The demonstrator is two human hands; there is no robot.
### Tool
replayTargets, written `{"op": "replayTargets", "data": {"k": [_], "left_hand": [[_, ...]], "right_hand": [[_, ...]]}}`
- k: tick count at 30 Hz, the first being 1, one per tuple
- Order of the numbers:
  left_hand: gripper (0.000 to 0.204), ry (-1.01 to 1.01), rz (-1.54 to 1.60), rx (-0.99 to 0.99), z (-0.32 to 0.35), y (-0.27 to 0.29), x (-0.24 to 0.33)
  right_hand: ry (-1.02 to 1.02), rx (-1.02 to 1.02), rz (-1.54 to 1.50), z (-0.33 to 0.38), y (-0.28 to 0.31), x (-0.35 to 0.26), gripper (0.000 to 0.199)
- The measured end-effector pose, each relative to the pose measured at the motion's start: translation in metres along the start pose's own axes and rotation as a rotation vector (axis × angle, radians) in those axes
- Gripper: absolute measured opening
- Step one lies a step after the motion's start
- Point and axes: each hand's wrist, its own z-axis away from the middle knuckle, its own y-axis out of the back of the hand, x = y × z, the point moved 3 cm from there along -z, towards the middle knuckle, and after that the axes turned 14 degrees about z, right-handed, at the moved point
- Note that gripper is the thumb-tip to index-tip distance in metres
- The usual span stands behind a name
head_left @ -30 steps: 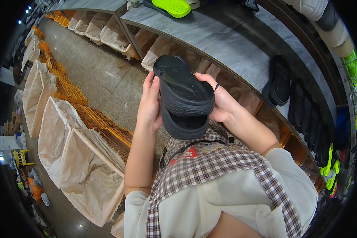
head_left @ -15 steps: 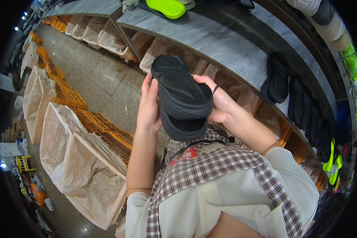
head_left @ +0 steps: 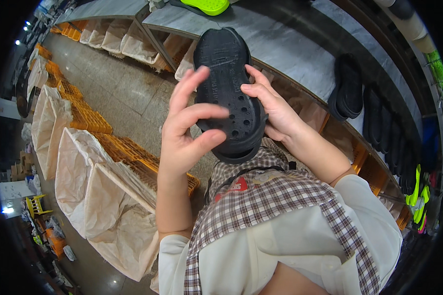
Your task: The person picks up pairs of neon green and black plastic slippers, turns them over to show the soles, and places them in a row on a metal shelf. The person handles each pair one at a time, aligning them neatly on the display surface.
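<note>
A black perforated shoe sole (head_left: pixel 229 83) is held up in front of me, long axis upright, with a second black piece stacked beneath it. My right hand (head_left: pixel 273 108) grips its right edge, thumb across the face. My left hand (head_left: pixel 187 128) sits at the left side with fingers spread, thumb and forefinger touching the lower part of the sole. A grey worktable (head_left: pixel 280 46) runs behind the sole.
A lime green sole (head_left: pixel 206 6) lies on the table's far end. Stacked black soles (head_left: pixel 347 88) rest at the right, more along the right rim. White lined sacks in orange crates (head_left: pixel 103 196) stand at the left. Tan bags hang under the table.
The sole has been raised and turned so its perforated face shows. My left hand has come off its side and opened its fingers.
</note>
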Motion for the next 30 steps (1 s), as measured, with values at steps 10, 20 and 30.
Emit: {"op": "replayTargets", "data": {"k": [10, 20, 30], "left_hand": [[0.011, 0.347, 0.236, 0.163, -0.004, -0.015, -0.011], [0.020, 0.439, 0.321, 0.234, -0.006, -0.027, -0.025], [0.022, 0.481, 0.387, 0.267, -0.005, -0.034, -0.025]], "right_hand": [[-0.130, 0.084, -0.028, 0.007, 0.005, 0.006, 0.088], [-0.163, 0.119, -0.078, 0.012, 0.017, 0.016, 0.091], [-0.179, 0.153, -0.101, 0.014, 0.021, 0.021, 0.090]]}}
